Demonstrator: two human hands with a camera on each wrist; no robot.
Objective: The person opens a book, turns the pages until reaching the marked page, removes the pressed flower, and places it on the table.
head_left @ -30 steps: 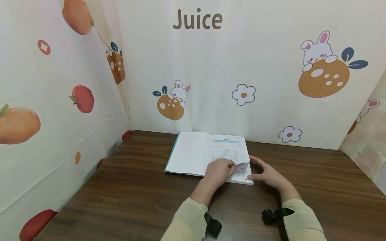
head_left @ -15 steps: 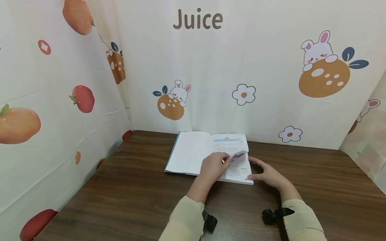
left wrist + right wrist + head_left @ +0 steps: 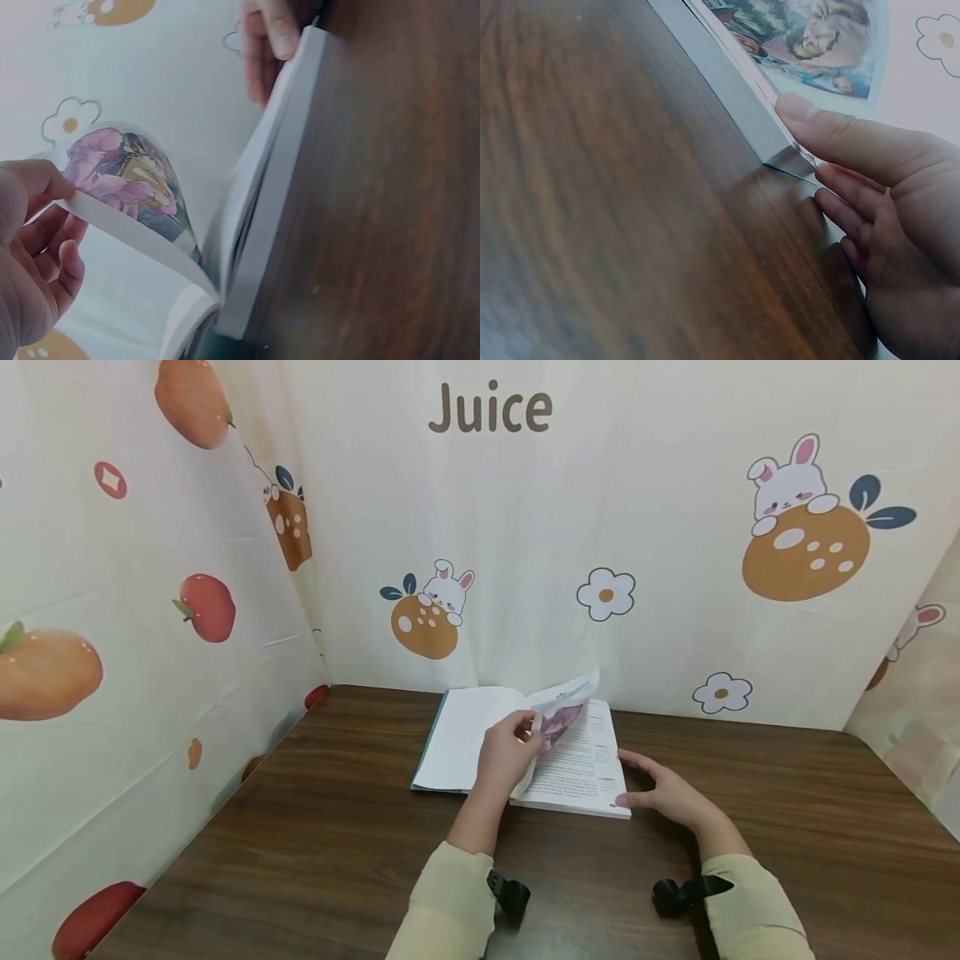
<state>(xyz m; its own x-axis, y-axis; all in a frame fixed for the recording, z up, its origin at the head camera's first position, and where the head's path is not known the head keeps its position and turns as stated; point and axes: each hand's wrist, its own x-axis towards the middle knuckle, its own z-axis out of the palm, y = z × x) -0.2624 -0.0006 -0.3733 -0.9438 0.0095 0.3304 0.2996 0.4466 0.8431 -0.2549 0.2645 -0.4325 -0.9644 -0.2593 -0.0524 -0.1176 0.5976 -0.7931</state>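
A thick paperback book (image 3: 573, 777) lies spread on the table, its blank left side (image 3: 468, 735) flat and printed text on the right. My left hand (image 3: 506, 752) pinches a page (image 3: 577, 691) between thumb and fingers. That page stands lifted and curves toward the left; a pink and purple picture (image 3: 124, 180) shows on its underside. At the book's lower right corner is my right hand (image 3: 663, 789). Its thumb (image 3: 810, 116) rests on the top page, and the fingertips touch the side edge just below. A coloured illustration (image 3: 829, 41) is visible beyond the thumb.
The dark wooden table (image 3: 315, 843) extends around the book. Behind it hangs a pale curtain (image 3: 525, 527) printed with fruit, rabbits and flowers, close to the book's far edge. A black strapped device (image 3: 510, 897) sits at the left wrist, another (image 3: 678, 893) at the right.
My left hand has moved left and slightly up, drawing the page from the right edge into a raised curl and uncovering the text page below. My right hand has stayed at the corner.
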